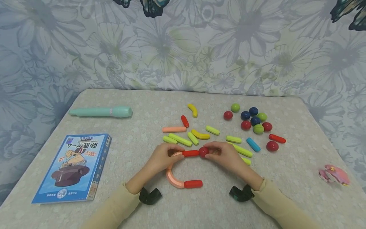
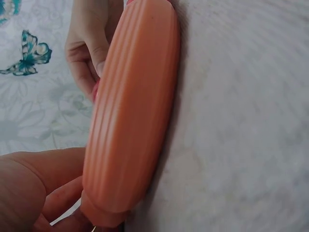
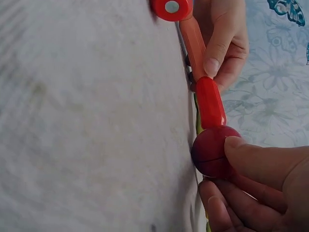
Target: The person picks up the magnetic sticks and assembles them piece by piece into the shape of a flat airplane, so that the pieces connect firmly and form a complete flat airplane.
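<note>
An orange curved stick (image 1: 170, 176), grooved along its side in the left wrist view, forms a C on the table. Red sticks extend from both its ends: the upper red stick (image 1: 190, 153) points toward a dark red ball (image 1: 203, 152), and the lower red stick (image 1: 193, 184) lies nearer the person. My left hand (image 1: 160, 157) pinches the curved stick's upper end, thumb right by the joint with the red stick. Between thumb and fingers, my right hand (image 1: 227, 156) holds the ball against that stick's other end. A pale round disc (image 3: 171, 7) shows in the lower stick's end.
Beyond the hands lie several yellow-green sticks (image 1: 180, 140), yellow curved pieces (image 1: 200, 135), an orange stick (image 1: 174, 129) and a blue stick (image 1: 253, 144). Coloured balls (image 1: 255, 120) cluster at back right. A blue box (image 1: 72, 170), mint tube (image 1: 100, 112) and pink object (image 1: 334, 175) lie around.
</note>
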Demonstrator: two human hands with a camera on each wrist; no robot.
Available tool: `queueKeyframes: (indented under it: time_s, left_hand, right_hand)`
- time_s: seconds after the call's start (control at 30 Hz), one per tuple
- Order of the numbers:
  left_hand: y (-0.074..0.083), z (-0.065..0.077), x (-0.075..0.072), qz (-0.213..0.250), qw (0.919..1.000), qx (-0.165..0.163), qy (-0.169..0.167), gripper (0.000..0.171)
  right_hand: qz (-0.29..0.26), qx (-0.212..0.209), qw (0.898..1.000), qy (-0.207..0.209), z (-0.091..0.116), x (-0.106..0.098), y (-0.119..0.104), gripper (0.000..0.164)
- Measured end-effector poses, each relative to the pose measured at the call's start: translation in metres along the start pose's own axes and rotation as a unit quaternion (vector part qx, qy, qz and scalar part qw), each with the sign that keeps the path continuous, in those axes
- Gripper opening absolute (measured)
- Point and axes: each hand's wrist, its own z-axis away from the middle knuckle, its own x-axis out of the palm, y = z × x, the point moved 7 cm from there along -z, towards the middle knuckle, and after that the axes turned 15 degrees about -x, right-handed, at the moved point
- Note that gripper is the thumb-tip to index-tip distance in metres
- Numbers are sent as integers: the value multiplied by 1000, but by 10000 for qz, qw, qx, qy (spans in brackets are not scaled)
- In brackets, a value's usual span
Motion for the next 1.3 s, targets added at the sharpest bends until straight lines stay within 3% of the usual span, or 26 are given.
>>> queueKeyframes:
  time_s: [0.17, 0.23, 0.33, 0.43, 0.5, 0.6, 0.67, 0.8, 0.9, 0.97, 1.13, 1.3]
  left_hand:
    - [0, 1, -1, -29, 9999, 110, -80, 20]
    - [0, 1, -1, -42, 9998, 138, -114, 20]
    - [0, 1, -1, -48, 9997, 180, -160, 21]
    - [3, 4, -2, -216, 9990, 391, -53, 23]
    - [6, 9, -3, -402, 9970, 649, 106, 25]
    - [14, 19, -4, -624, 9922, 1031, 318, 28]
    - [18, 25, -1, -563, 9907, 1222, 200, 29]
    - [23, 35, 14, -275, 9843, 1538, -821, 30]
    - [23, 41, 27, -396, 9700, 1736, -1652, 33]
    - [22, 44, 33, -674, 9603, 1868, -1959, 36]
    - [21, 48, 41, -1380, 9451, 2090, -2100, 40]
    - [21, 48, 43, -1560, 9453, 2068, -1984, 35]
  right_hand:
    - [-17, -137, 9999, -40, 0, -14, 0, 31]
    - [23, -190, 9997, 130, 2, -35, 5, 29]
    - [255, -64, 9969, 742, 10, -80, 22, 29]
    - [504, 444, 9883, 1370, 21, -119, 45, 35]
    - [544, 708, 9837, 1562, 24, -133, 59, 39]
    - [610, 758, 9864, 1326, 18, -136, 69, 42]
    - [791, 706, 9881, 1110, 11, -133, 71, 41]
    - [1231, 593, 9872, 823, 2, -129, 72, 39]
    - [1370, 655, 9858, 721, -2, -125, 72, 39]
    - [1411, 696, 9854, 647, -3, -122, 73, 39]
    - [1488, 729, 9843, 611, -7, -119, 76, 40]
    - [1537, 780, 9831, 617, -9, -119, 79, 40]
